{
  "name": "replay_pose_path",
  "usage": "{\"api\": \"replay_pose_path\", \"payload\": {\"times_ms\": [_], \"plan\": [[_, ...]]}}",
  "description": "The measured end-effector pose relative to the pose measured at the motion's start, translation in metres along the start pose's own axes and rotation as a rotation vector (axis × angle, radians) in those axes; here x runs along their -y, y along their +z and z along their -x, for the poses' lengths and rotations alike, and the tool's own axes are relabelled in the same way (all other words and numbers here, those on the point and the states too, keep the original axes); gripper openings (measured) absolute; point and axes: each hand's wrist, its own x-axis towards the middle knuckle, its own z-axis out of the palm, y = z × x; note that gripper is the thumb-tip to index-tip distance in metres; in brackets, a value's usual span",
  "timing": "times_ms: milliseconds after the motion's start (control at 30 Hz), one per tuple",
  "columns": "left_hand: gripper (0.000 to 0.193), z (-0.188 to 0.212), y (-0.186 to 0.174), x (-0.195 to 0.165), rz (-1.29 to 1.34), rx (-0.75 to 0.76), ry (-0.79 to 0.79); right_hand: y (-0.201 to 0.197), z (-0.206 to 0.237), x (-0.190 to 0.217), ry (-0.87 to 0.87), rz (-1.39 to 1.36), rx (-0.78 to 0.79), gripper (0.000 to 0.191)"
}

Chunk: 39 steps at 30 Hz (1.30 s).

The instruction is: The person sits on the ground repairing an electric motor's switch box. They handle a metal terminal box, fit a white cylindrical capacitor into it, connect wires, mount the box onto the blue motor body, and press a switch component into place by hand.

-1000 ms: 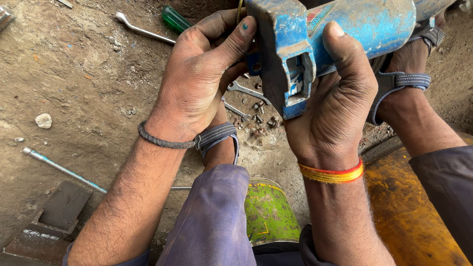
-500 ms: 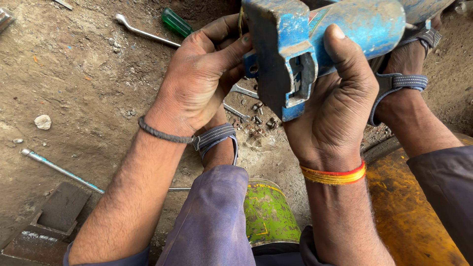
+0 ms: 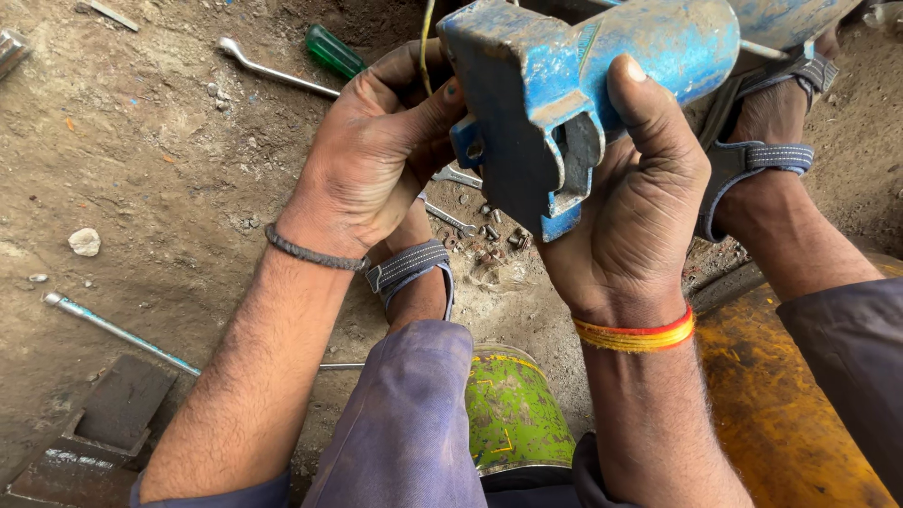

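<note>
Holding a chipped blue cast-metal housing (image 3: 583, 85) up over the dirt floor (image 3: 169, 169), the right hand (image 3: 640, 207) wraps it from below, thumb on top, steadying it. Left hand (image 3: 376, 160) has its grip closed on the housing's near edge, fingertips at a small bracket, probably working it. Loose bolts (image 3: 489, 240) and a wrench (image 3: 273, 68) lie below and left.

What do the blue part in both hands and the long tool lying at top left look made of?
Blue part: probably cast metal under chipped blue paint, grey showing at worn edges and grime. Wrench-like tool: bare steel by its silvery sheen. Both the left hand and right hand grip the part.
</note>
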Motion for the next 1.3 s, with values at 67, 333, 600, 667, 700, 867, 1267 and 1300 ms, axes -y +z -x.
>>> {"api": "replay_pose_path", "payload": {"times_ms": [67,333,600,667,700,867,1267,1300], "plan": [[0.026,0.0,0.001,0.0,0.019,-0.001,0.01,0.001,0.0,0.001,0.01,-0.001,0.005,0.054],[0.023,0.005,0.005,-0.003,-0.015,0.017,0.059,-0.001,-0.002,0.002,0.024,0.007,0.027,0.051],[0.024,0.009,0.009,-0.004,-0.03,-0.061,0.036,-0.001,0.002,-0.004,-0.011,0.027,0.042,0.05],[0.025,0.011,0.009,-0.003,-0.04,-0.074,0.026,0.0,0.005,-0.005,-0.022,0.029,0.024,0.052],[0.026,0.012,0.01,-0.002,-0.044,-0.08,0.022,0.0,0.005,-0.006,-0.021,0.029,0.021,0.052],[0.022,0.012,0.019,-0.001,0.017,-0.041,0.047,-0.001,0.003,-0.007,-0.012,0.001,0.022,0.053],[0.046,0.026,0.068,-0.029,-0.287,-0.073,0.123,-0.004,-0.002,-0.017,-0.118,0.214,0.016,0.042],[0.045,0.025,0.07,-0.029,-0.328,-0.082,0.128,-0.004,-0.003,-0.018,-0.116,0.226,0.008,0.042]]}}
